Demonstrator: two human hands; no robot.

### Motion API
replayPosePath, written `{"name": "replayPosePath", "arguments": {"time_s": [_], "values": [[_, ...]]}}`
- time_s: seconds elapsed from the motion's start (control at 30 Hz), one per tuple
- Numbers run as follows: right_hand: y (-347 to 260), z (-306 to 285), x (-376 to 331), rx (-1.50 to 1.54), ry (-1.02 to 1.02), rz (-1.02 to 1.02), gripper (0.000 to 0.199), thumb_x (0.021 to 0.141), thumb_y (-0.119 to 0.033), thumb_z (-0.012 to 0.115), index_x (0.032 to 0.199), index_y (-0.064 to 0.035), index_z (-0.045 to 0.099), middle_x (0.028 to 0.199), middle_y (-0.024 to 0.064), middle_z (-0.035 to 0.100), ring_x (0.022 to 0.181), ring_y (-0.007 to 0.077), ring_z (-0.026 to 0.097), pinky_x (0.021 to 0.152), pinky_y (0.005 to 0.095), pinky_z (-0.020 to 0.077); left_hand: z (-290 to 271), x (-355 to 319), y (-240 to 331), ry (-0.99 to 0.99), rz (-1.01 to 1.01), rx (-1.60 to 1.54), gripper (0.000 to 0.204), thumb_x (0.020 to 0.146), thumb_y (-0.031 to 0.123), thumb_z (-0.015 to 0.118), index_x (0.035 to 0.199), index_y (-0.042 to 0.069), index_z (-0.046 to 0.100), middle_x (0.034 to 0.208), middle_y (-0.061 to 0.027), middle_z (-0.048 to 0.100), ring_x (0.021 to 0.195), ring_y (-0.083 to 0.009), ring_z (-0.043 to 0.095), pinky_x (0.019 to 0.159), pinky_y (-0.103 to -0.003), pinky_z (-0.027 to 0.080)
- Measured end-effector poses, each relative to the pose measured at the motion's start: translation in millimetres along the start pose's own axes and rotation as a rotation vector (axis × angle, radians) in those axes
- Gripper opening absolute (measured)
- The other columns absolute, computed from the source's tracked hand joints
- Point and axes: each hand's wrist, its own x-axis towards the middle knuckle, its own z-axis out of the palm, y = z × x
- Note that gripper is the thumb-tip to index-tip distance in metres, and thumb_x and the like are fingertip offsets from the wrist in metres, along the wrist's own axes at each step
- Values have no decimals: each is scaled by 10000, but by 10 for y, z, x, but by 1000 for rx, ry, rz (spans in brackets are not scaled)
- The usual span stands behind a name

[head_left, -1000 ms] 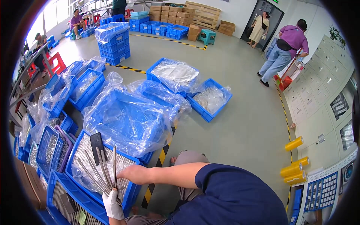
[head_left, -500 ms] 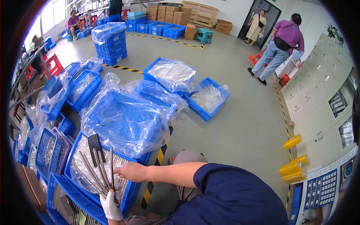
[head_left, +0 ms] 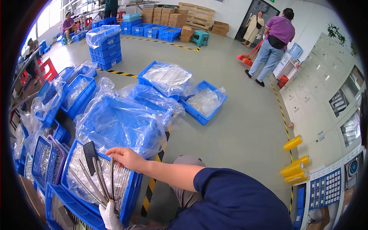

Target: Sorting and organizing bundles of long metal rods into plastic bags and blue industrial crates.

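Observation:
My left hand (head_left: 110, 216), in a white glove, is closed around the lower ends of several thin metal strips (head_left: 98, 180), which fan out upward. My bare right hand (head_left: 129, 158) has thumb and forefinger at the upper end of the rightmost, upright strip, seemingly pinching it; its other fingers are curled. Both hands are over a blue crate (head_left: 132, 199) with rows of similar strips and clear plastic film. A flat black bar (head_left: 90, 155) lies at that crate's far edge, behind the fanned strips.
A large plastic-lined blue crate (head_left: 115, 119) stands just beyond. Mesh baskets of small metal parts (head_left: 41, 157) are at left, and another crate of strips (head_left: 57, 211) at near left. Yellow film rolls (head_left: 293, 142) stand by cabinets (head_left: 306, 96). Two people (head_left: 274, 36) are at the far right.
My right hand has risen along the upright strip to its upper end, its forefinger now more stretched out. My left hand still grips the fanned strips. The whole view has shifted slightly.

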Motion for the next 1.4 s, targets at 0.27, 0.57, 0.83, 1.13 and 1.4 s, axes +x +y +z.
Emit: {"name": "replayPosePath", "arguments": {"time_s": [0.27,0.57,0.83,1.13,1.4], "values": [[-41,-111,9,272,-122,43,250,864,-189,457,1059,-49,525,791,9,543,570,47,464,529,187,411,-12,38,-34,-44,-40,17,162,791,137,528,905,31,482,642,-70,558,394,-44,359,354,-163,257],[-73,32,-111,-477,9,-359,274,858,-148,444,1096,-22,499,818,54,552,629,104,512,588,233,426,-65,36,-14,-76,-63,-13,139,796,132,526,886,37,480,650,-60,554,410,-43,361,368,-166,264],[62,205,-172,-598,283,-587,289,850,-122,441,1119,-20,464,933,131,546,760,217,552,673,283,429,124,-29,-40,54,-62,-144,169,784,113,553,928,41,500,656,-4,514,442,-43,378,390,-168,278],[28,204,-158,-720,326,-676,262,845,-119,453,1084,-16,487,941,111,557,737,166,555,655,264,438,80,-24,-88,51,-83,-153,194,776,121,566,936,32,501,681,2,513,462,-51,418,405,-162,317],[-315,-184,-107,52,-378,64,230,750,-62,558,968,5,530,769,41,560,660,96,533,601,231,447,-66,6,12,-77,-85,-149,202,765,122,558,923,16,490,697,-91,567,454,-72,432,405,-172,319]]}}
